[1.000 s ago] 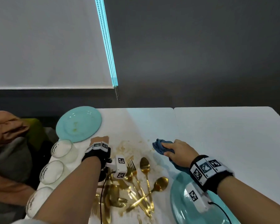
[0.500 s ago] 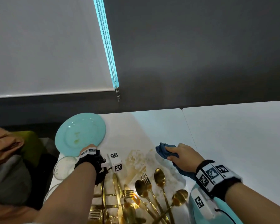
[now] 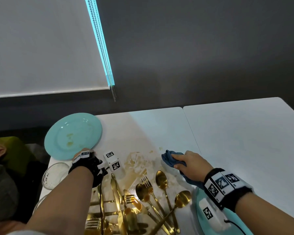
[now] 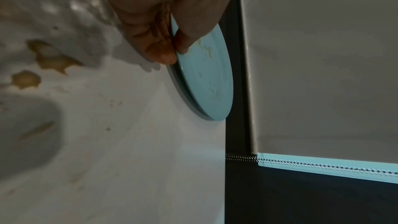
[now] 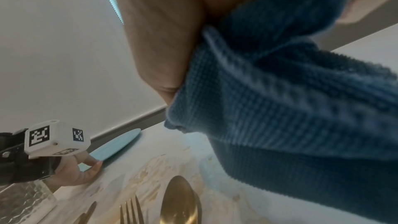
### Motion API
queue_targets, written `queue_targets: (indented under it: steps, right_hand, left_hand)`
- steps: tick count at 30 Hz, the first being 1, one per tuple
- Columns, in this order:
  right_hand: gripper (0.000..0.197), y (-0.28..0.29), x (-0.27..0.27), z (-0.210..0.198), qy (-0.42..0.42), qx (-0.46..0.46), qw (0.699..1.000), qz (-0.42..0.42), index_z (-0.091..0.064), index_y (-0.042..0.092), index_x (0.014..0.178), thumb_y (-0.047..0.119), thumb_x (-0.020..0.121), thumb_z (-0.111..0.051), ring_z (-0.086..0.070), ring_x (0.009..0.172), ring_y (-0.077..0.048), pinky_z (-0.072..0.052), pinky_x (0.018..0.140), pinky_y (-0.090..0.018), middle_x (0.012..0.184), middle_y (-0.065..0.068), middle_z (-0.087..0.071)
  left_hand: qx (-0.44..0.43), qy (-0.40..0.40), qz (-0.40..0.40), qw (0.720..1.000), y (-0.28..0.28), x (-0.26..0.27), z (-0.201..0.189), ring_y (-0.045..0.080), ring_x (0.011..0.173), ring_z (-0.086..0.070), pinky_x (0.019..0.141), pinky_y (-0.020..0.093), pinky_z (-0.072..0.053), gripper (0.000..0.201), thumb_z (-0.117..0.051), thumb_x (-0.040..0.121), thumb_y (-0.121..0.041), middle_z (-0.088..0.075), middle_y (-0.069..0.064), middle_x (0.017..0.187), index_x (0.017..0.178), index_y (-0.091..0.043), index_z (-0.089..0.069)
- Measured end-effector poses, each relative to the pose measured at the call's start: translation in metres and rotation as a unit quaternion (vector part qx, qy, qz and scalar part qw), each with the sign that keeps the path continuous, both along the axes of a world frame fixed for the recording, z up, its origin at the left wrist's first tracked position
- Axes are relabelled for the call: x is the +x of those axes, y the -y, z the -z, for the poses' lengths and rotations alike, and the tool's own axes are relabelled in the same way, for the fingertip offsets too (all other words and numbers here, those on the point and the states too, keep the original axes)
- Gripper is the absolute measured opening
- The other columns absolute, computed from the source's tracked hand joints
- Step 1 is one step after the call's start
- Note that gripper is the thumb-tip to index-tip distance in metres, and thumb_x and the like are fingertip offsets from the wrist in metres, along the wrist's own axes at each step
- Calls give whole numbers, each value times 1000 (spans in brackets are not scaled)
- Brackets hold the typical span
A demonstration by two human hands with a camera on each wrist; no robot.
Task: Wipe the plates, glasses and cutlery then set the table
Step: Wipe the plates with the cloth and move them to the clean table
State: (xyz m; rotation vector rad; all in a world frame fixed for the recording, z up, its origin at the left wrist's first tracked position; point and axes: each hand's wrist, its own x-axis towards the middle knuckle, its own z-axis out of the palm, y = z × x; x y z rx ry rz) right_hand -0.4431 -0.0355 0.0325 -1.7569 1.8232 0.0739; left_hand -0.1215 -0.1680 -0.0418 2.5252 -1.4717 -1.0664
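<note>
Glass (image 3: 53,175) left of the cutlery (image 3: 143,200), left hand (image 4: 163,28) pinched the rim of the stained plate (image 3: 73,134) beyond the cutlery on the table (image 3: 244,141), right hand (image 3: 187,164) right of the cutlery, fingers curled round a cloth (image 5: 290,100), second plate (image 3: 199,207) under that wrist

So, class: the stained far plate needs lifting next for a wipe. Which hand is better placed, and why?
Left. The left hand already pinches the far plate's near rim, while the right hand grips the blue cloth.
</note>
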Motion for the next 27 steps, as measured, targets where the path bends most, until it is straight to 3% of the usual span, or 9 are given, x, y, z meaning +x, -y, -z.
queue_targets:
  steps: [1,3,7,9,11,15,17,22,27]
  right_hand:
    - [40,-2,-2,0,0,-1,1000,0,-44,34,137,34,97,-45,-53,106,-26,-43,89,-28,111,-11,-52]
    - [39,-5,-5,-2,-1,-4,1000,-1,-46,34,136,33,97,-45,-54,103,-26,-44,88,-29,109,-12,-52]
    - [39,-11,-11,-6,-3,-9,1000,1,-45,37,136,34,97,-44,-54,104,-27,-43,87,-29,109,-12,-52]
    - [39,-14,-14,-10,-2,-15,1000,4,-44,38,136,35,97,-44,-53,106,-27,-42,89,-28,111,-11,-52]
    - [40,-17,-19,-15,2,-20,1000,10,-43,38,137,36,97,-45,-52,108,-26,-42,90,-28,112,-10,-51]
    - [41,-25,-33,-29,6,-40,999,23,-43,38,138,35,96,-46,-52,108,-26,-41,92,-29,102,-6,-46]
    - [43,-29,-41,-36,7,-52,998,33,-42,37,138,36,96,-46,-52,109,-27,-41,92,-30,98,-2,-41]
    - [54,-43,-66,-57,10,-105,990,89,-29,35,146,37,95,-47,-51,110,-29,-41,94,-32,106,-8,-48]
    - [68,-61,-92,-82,9,-160,975,153,-14,21,151,37,94,-49,-48,118,-32,-39,97,-36,128,-16,-48]
  left_hand:
    - [-21,-40,-43,998,-3,-5,-3,26,122,-50,88,22,-46,45,-63,86,-26,-50,11,131,125,-9,-51]
    - [-45,-116,-145,981,-6,-16,-20,30,112,-54,87,28,-40,35,-64,85,-17,-55,15,122,118,-6,-56]
    - [-149,-236,-310,909,4,-33,-28,38,124,-46,98,37,-39,36,-46,97,-18,-49,24,133,126,5,-51]
    - [-185,-337,-400,832,13,-42,-29,35,124,-49,94,34,-47,52,-51,86,-19,-49,15,135,134,-1,-41]
    - [-206,-393,-467,765,14,-49,-38,29,113,-56,92,36,-50,60,-49,70,-23,-51,5,121,127,-11,-38]
    - [-257,-435,-407,761,1,-75,-69,24,93,-50,73,32,-47,18,-45,89,-7,-46,10,106,103,-11,-34]
    - [-270,-472,-390,743,-8,-89,-80,27,91,-52,66,35,-48,15,-41,90,-8,-47,12,107,103,-13,-34]
    - [-256,-562,-308,724,-51,-134,-109,24,85,-54,74,38,-49,25,-40,93,-18,-51,8,108,117,-18,-44]
    - [-175,-612,-301,710,-105,-181,-123,22,73,-57,65,31,-45,17,-45,92,-29,-62,7,90,87,-17,-57]
